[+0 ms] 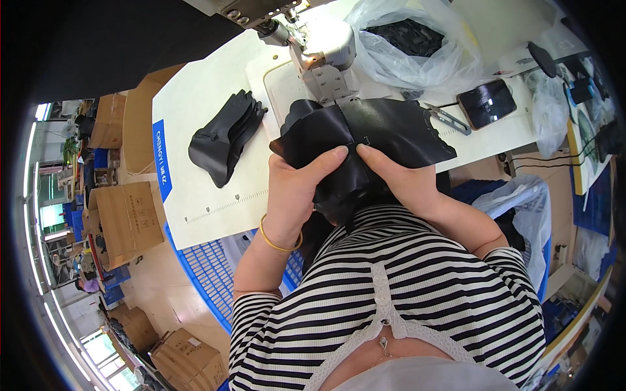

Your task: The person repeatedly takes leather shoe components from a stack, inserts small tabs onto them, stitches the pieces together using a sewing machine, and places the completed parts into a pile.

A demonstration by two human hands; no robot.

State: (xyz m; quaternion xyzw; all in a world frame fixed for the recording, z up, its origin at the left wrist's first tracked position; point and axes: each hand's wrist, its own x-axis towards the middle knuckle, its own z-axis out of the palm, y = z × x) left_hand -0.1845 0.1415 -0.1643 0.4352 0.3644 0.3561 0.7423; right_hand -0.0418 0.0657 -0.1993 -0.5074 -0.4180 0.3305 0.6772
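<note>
Both my hands grip a black leather piece (398, 127) with a seam down its middle, held at the front of a sewing machine (326, 72). My left hand (297, 186) pinches it left of the seam, thumb on top and fingers hidden beneath. On the other side of the seam, my right hand (404, 182) presses its thumb close to the left one, its fingers also under the leather. The far edge of the piece lies by the machine's lit needle area. To the left, a stack of black leather pieces (225, 140) rests on the white table (215, 212).
A clear plastic bag (385, 68) of small black pieces stands behind the machine. Thread snips (448, 119) and a phone (487, 104) lie at the right. A blue basket (208, 274) sits below the table's front edge. Cardboard boxes (127, 221) stand on the left.
</note>
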